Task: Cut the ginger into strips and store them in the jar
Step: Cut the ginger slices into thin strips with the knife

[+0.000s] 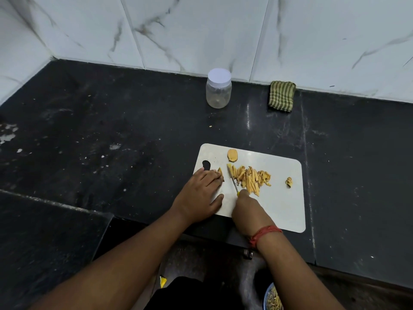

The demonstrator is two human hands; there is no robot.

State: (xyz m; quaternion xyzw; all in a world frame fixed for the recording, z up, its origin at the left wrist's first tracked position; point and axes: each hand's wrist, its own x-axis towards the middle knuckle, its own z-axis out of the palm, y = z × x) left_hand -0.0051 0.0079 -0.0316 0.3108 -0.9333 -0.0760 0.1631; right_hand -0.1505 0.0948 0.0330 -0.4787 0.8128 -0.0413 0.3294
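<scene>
ginger strips (250,179) on board (283,204), lidded jar (218,88) and cloth (282,96) well behind

Home kitchen, by the look of it. Dark stone bench (111,121), scuffed and speckled, set into a corner of white marble-veined wall tiles (201,30). On it: pale cutting board (279,198) with cut ginger strips (250,177), 1 clear lidded jar (218,88), 1 folded green striped cloth (282,96) against the wall.

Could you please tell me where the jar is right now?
The jar, lid on, stands at the counter's back by the tiled wall, left of the striped cloth, beyond the cutting board.
</scene>
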